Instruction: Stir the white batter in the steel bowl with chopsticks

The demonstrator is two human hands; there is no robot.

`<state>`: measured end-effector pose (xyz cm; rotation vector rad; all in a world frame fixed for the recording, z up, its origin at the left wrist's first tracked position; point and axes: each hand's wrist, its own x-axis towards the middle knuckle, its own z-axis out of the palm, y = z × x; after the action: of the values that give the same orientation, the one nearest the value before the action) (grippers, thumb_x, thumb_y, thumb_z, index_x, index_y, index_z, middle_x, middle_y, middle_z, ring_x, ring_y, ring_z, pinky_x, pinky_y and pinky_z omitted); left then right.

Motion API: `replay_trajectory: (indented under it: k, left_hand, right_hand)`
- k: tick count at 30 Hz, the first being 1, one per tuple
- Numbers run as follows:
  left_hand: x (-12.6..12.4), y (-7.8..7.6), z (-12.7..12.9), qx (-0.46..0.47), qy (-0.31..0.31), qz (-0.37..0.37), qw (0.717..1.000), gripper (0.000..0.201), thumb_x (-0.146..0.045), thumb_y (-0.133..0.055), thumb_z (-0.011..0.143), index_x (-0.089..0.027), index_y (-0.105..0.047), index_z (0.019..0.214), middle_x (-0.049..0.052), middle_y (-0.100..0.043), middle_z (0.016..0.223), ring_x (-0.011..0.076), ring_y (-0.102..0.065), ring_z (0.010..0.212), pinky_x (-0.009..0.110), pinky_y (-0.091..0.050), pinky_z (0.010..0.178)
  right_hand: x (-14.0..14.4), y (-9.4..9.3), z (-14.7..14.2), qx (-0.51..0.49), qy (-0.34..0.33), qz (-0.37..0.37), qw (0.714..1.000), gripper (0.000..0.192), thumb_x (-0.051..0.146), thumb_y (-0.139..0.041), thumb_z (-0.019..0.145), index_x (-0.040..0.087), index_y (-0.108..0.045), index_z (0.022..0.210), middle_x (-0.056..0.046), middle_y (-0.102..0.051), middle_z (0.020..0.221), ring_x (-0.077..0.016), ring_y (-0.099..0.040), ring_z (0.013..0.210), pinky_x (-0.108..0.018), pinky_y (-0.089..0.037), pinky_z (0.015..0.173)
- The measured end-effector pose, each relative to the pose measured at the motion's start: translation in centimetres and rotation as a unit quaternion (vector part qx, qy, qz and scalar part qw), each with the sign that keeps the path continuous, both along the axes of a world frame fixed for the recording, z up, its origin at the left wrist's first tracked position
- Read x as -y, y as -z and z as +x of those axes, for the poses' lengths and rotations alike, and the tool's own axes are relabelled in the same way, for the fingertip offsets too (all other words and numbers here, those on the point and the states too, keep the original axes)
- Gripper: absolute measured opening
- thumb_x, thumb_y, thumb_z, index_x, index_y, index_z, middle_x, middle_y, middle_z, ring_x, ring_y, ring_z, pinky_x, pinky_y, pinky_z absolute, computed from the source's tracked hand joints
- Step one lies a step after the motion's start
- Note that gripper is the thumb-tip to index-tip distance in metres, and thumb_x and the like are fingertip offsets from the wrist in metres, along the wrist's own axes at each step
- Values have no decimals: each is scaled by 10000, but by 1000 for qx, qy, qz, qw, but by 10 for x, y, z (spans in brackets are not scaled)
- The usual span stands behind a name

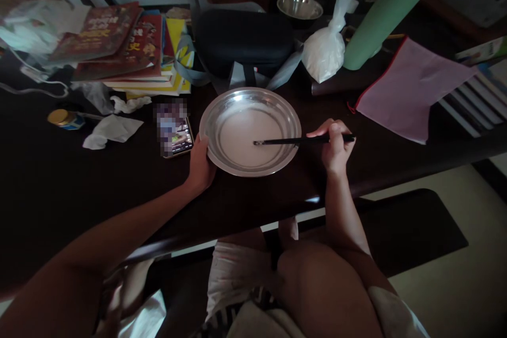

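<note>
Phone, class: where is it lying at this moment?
In the head view, the phone lies on the table left of centre, just left of the metal bowl that the left hand holds, on the near side of the stacked books.

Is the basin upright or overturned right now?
Upright: the basin shows its hollow inside facing up, the left hand at its rim.

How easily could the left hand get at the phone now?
Probably easily, yes: the phone lies close beside the left hand with nothing visible between them, though that hand would first need to release the metal bowl.
</note>
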<state>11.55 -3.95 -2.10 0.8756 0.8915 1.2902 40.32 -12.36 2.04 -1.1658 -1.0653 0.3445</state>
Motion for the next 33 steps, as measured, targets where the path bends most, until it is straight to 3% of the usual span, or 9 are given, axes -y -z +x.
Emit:
replay_trajectory:
  k: [6, 9, 12, 15, 18, 21, 25, 30, 33]
  left_hand:
    - [0, 1, 0, -10, 4, 4, 1000, 381, -561, -832, 817, -237, -668, 932, 49, -774, 993, 274, -749, 1035, 374, -642, 909]
    - [0, 2, -1, -15, -2, 12, 1000, 399, -581, -837, 804, -239, -685, 943, 57, -776, 1012, 281, -742, 1053, 369, -639, 912]
    - [0, 2, -2, -17, 1, 12, 1000, 382, -574, -840, 811, -243, -680, 915, 61, -783, 1044, 287, -746, 1057, 374, -645, 909]
    - [0, 1, -1, -12, 5, 7, 1000, 401, -587, -856, 788, -245, -689, 916, 60, -790, 1042, 293, -751, 1066, 379, -654, 907]
    - [1, 0, 0, -6, -5, 3, 1000, 429, -584, -860, 778, -237, -711, 980, 60, -790, 1033, 292, -754, 1081, 387, -657, 915]
    - [1, 1, 0, -4, -5, 4, 1000, 410, -570, -849, 800, -232, -709, 985, 64, -787, 1058, 283, -755, 1077, 389, -651, 932]
    - [0, 2, -2, -9, 4, 10, 1000, 418, -587, -854, 792, -230, -689, 935, 65, -787, 1048, 280, -757, 1053, 393, -648, 938]
    - [0, 4, -3, -13, 5, 5, 1000, 398, -575, -817, 839, -228, -686, 984, 69, -781, 1071, 299, -745, 1120, 416, -644, 958]
    - [0, 4, -2, -9, 1, 5, 1000, 407, -581, -815, 835, -226, -679, 980, 59, -775, 1058, 269, -748, 1077, 408, -636, 972]
  right_hand:
    - [1, 2, 0, 69, -112, -50, 990, 347, 554, -654, 991, 304, -798, 799, 6, -787, 771, -202, -737, 816, -399, -584, 793]
    - [0, 2, 0, 72, -55, -27, 995, 335, 537, -652, 1000, 307, -792, 800, 7, -772, 765, -200, -739, 832, -394, -577, 807]
    - [0, 1, -1, 14, 8, -1, 1000, 415, 578, -615, 1010, 297, -742, 731, 15, -725, 688, -176, -683, 668, -372, -552, 690]
    - [1, 0, -1, 11, -37, -12, 999, 421, 582, -615, 1007, 302, -745, 721, 17, -726, 674, -173, -663, 639, -369, -539, 656]
    - [2, 0, -1, 67, -99, -41, 992, 336, 538, -647, 1003, 315, -805, 808, 8, -781, 768, -191, -710, 776, -387, -565, 752]
    - [2, -1, -1, 85, -62, -31, 994, 340, 539, -650, 1002, 304, -799, 806, 3, -788, 791, -202, -731, 840, -403, -575, 816]
    - [1, 0, -2, 16, 10, -6, 1000, 443, 612, -599, 1005, 290, -725, 728, 12, -718, 682, -184, -694, 664, -383, -568, 697]
    - [1, 1, -1, 53, -71, -53, 995, 414, 612, -634, 985, 292, -759, 754, 8, -756, 738, -190, -715, 738, -389, -573, 738]
    - [1, 0, -2, 73, -50, -44, 995, 400, 613, -650, 975, 295, -779, 771, 4, -760, 746, -204, -730, 809, -405, -580, 797]
